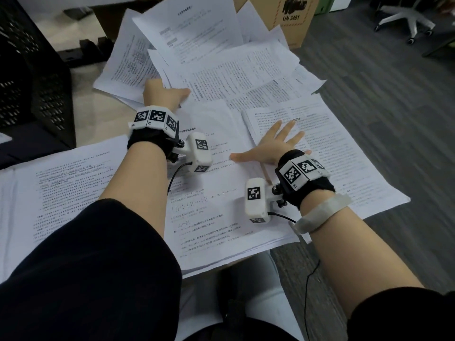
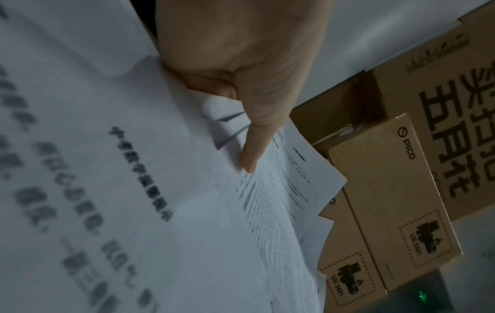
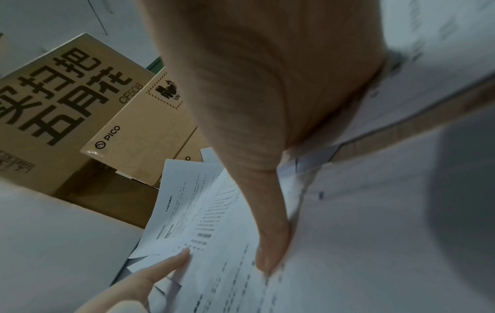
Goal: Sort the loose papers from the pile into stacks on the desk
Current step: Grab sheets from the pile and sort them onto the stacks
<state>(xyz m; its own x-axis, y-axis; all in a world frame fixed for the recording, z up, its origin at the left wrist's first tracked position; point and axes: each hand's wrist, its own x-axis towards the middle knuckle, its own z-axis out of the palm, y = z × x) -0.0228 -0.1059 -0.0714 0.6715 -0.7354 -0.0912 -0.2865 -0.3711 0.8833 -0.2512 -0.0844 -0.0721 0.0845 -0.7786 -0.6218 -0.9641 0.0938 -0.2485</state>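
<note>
Loose printed papers (image 1: pixel 216 52) lie fanned in a messy pile at the far side of the desk. My left hand (image 1: pixel 178 94) reaches into the pile's left side. In the left wrist view its thumb (image 2: pixel 251 152) lies on top of a sheet (image 2: pixel 270 211) and its fingers curl underneath, pinching the edge. My right hand (image 1: pixel 278 141) lies flat with its fingers spread on a two-column sheet (image 1: pixel 339 153) at the right. Flatter stacks lie nearer me, one at the left (image 1: pixel 61 188) and one in the middle (image 1: pixel 211 230).
Brown cardboard boxes (image 1: pixel 293 18) stand behind the pile. A black perforated crate (image 1: pixel 29 77) sits at the far left. Past the desk's right edge are grey carpet (image 1: pixel 394 99) and an office chair base (image 1: pixel 408 18). A strip of wooden desk (image 3: pixel 401 120) shows between sheets.
</note>
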